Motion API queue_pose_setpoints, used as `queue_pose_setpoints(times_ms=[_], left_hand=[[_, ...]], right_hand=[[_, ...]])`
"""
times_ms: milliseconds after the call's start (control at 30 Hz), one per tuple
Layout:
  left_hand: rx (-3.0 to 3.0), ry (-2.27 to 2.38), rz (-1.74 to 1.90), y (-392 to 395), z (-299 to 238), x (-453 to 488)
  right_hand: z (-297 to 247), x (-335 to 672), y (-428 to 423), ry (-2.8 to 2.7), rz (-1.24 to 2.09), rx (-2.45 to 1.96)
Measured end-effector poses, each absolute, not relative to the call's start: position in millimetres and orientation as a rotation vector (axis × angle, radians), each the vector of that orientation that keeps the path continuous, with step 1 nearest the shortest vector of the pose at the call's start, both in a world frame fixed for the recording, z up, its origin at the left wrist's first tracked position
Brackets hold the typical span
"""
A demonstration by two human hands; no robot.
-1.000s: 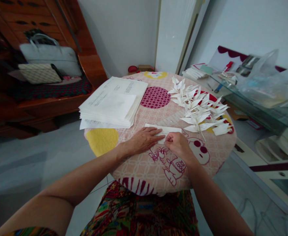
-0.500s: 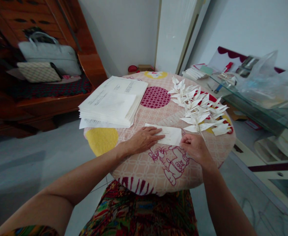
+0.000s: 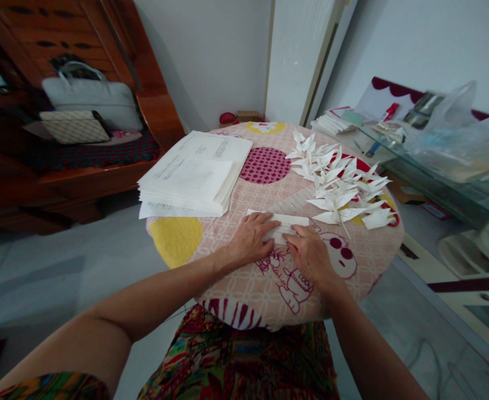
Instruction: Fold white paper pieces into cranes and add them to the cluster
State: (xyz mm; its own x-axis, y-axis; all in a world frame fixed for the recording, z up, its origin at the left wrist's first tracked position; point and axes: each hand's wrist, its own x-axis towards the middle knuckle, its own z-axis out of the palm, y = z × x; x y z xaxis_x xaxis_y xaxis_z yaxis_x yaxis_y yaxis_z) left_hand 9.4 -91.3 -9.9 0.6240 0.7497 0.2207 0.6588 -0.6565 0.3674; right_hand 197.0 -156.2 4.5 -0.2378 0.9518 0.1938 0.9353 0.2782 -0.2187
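Note:
A small white sheet of printed paper [image 3: 297,220] lies on the round, cloth-covered table. Across its left part rests my left hand [image 3: 253,236], fingers stretched out and pressing down. My right hand [image 3: 311,253] reaches onto the sheet from the near right, its fingertips on the paper close to the left fingers. That hand is partly open, with some fingers curled under and hidden. Just beyond the sheet lies a clear strip like a ruler [image 3: 290,201]. Several folded white paper pieces with pointed tips [image 3: 338,180], like paper cranes, are clustered at the right.
A thick stack of printed paper [image 3: 186,178] sits at the table's left. To the right, a glass shelf [image 3: 436,191] carries plastic bags and small items. A wooden bench [image 3: 156,116] with a grey bag [image 3: 94,103] stands at the far left.
My right hand has moved left from the sheet's right edge onto its middle, its pinch loosened. My left hand remains on the sheet, slightly more bent. The view has shifted slightly.

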Motion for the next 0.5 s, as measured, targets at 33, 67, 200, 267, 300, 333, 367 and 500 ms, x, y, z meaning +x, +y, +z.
queue_pose_setpoints(times_ms=[33, 67, 200, 267, 300, 333, 367, 500], left_hand=[[2.595, 1.157, 0.531, -92, -11, 8], [2.594, 1.164, 0.543, -92, -12, 5], [2.601, 1.169, 0.566, -92, -15, -5], [2.608, 1.162, 0.552, -92, -14, -11], [2.61, 1.161, 0.54, -92, -13, -13], [2.612, 1.161, 0.526, -92, -12, -16], [2.612, 1.161, 0.511, -91, -11, -19], [2.61, 1.17, 0.474, -87, -11, -34]], right_hand=[[4, 197, -156, -2.26, 0.084, -1.728], [4, 197, -156, -2.256, 0.082, -1.725], [3, 196, -156, -2.253, 0.048, -1.71], [3, 196, -156, -2.252, 0.033, -1.709], [3, 197, -156, -2.25, 0.033, -1.71], [3, 197, -156, -2.25, 0.038, -1.71], [2, 198, -156, -2.249, 0.048, -1.708], [0, 200, -155, -2.241, 0.084, -1.692]])
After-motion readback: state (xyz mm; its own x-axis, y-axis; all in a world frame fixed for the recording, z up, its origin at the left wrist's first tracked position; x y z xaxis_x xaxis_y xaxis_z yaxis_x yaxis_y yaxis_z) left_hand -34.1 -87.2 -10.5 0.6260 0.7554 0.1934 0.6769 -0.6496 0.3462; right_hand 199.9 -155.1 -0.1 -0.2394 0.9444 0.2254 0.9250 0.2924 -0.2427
